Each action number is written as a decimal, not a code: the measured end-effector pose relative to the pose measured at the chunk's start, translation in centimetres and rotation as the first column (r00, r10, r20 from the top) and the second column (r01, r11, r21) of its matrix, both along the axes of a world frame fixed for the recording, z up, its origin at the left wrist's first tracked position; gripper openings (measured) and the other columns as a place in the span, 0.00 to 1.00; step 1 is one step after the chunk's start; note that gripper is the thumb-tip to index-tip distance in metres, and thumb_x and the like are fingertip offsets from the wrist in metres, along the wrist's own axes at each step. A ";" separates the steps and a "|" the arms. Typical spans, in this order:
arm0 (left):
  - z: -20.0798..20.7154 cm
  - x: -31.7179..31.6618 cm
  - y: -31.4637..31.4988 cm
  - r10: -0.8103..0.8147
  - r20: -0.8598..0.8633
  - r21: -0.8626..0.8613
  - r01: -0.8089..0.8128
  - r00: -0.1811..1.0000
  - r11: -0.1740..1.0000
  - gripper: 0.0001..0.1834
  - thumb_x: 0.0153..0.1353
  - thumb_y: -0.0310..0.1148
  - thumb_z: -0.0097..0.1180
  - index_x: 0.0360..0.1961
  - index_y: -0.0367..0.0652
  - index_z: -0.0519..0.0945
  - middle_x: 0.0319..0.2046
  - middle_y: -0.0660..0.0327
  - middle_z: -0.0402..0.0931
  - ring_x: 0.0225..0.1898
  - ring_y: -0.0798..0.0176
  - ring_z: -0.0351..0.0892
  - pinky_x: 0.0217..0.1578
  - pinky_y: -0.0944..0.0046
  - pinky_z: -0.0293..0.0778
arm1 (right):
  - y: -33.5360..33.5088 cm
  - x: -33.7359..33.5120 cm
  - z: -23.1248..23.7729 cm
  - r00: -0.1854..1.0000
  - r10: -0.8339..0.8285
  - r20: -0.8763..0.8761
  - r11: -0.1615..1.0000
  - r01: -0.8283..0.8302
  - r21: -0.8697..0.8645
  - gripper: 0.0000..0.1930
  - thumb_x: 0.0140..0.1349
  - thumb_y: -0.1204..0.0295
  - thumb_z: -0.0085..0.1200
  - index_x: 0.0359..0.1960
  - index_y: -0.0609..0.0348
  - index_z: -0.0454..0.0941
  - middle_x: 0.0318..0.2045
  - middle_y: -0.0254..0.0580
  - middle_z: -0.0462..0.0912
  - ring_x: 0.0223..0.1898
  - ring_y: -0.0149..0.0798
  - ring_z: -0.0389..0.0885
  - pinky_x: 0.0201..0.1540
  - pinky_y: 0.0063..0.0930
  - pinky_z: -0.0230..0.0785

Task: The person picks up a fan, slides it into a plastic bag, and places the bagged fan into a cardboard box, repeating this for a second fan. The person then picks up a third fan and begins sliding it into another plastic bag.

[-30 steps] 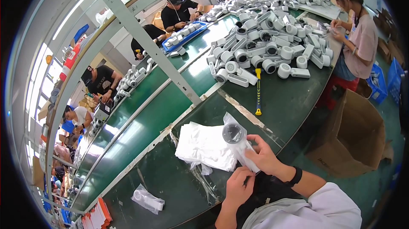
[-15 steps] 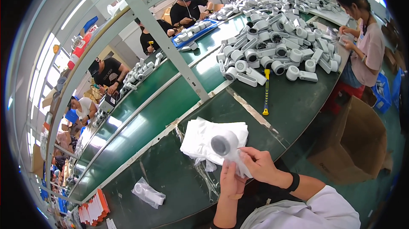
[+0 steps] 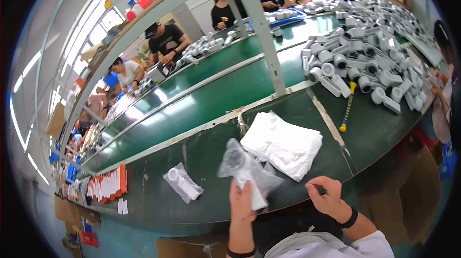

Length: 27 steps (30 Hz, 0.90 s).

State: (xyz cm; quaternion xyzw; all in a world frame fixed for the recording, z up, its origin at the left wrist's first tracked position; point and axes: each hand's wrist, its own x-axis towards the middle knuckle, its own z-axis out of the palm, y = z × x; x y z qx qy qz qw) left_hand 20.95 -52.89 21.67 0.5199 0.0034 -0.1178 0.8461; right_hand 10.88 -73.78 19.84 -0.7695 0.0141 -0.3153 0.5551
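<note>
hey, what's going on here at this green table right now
A person at a green worktable holds a white cylindrical plastic part in a clear plastic bag upright in the left hand. The right hand is off it, at the table edge beside a stack of white bags. Another bagged part lies to the left; a heap of unbagged white parts sits farther back.
</note>
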 end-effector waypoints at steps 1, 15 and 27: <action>-1.5 1.3 2.3 0.175 0.171 0.244 -0.214 0.970 0.946 0.17 0.66 0.28 0.54 0.54 0.38 0.69 0.40 0.56 0.77 0.37 0.65 0.78 0.37 0.64 0.78 | 0.1 -0.1 -0.3 0.999 0.038 0.008 0.999 -0.038 0.004 0.02 0.57 0.82 0.59 0.32 0.66 0.80 0.23 0.39 0.82 0.23 0.26 0.79 0.27 0.19 0.71; -5.4 10.0 14.2 0.118 0.409 0.894 -0.372 0.905 -0.249 0.32 0.60 0.38 0.55 0.62 0.34 0.66 0.45 0.35 0.77 0.46 0.32 0.76 0.47 0.42 0.71 | -1.7 -1.6 0.4 0.984 0.104 -0.146 0.986 -0.083 0.144 0.05 0.59 0.76 0.62 0.35 0.64 0.81 0.19 0.31 0.80 0.21 0.18 0.74 0.23 0.16 0.67; -4.1 7.8 17.9 -0.072 0.755 0.547 -0.687 0.652 -0.478 0.24 0.58 0.39 0.60 0.52 0.33 0.77 0.45 0.47 0.80 0.41 0.48 0.80 0.42 0.53 0.76 | -20.7 -4.1 0.7 0.707 -0.701 -0.096 0.713 0.688 -0.137 0.07 0.59 0.73 0.58 0.37 0.62 0.79 0.25 0.35 0.81 0.26 0.26 0.77 0.32 0.23 0.71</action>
